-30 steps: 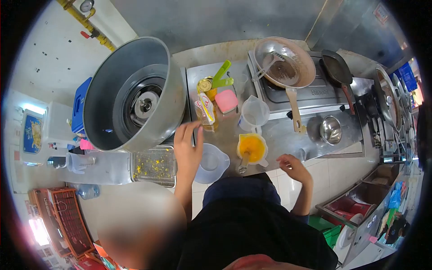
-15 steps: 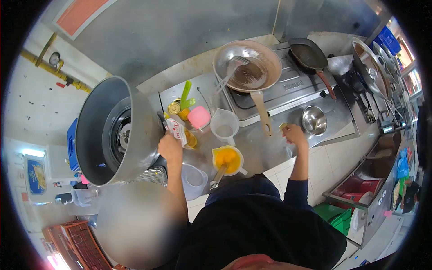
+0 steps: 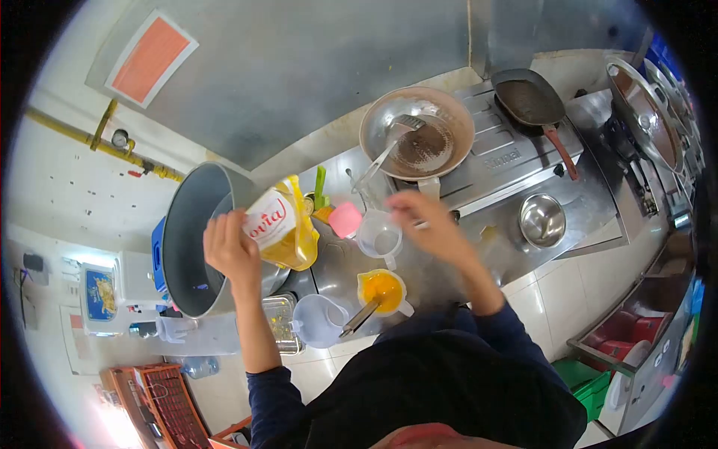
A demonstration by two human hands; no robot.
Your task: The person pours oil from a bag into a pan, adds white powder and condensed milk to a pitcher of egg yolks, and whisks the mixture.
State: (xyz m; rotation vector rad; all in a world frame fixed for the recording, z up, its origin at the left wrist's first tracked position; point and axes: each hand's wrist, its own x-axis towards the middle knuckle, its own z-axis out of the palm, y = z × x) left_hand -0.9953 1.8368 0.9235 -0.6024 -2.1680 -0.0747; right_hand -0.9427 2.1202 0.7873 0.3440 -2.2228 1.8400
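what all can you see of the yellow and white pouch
The pouch looks like glossy, flexible plastic: yellow edges, white panel, red lettering with "ovia" readable, golden-yellow contents showing low down. It is tilted, held up beside the large pot by the left hand, which grips one edge. Whether it is open cannot be told.

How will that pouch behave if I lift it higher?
The pouch, held by the left hand, will probably flex: its film wall looks soft. Yellow contents show in the lower part, so that end may swing heavily. Its shiny surface could slip.
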